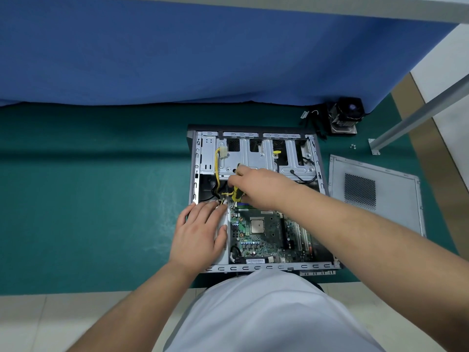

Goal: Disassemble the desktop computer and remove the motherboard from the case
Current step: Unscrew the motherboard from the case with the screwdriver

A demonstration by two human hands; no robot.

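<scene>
Blue cloth (177,52) behind green mat (88,199); metal table leg (416,115) at right

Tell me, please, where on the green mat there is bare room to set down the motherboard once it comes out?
The widest bare patch is the green mat left of the open grey metal computer case, bordered behind by the blue cloth. Right of the case it is crowded: the grey perforated side panel, the black cooler fan and small screws lie there.

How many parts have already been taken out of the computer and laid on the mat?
2 big ones: the side panel right of the case, the cooler fan beyond it. Small screws lie nearby.
</scene>
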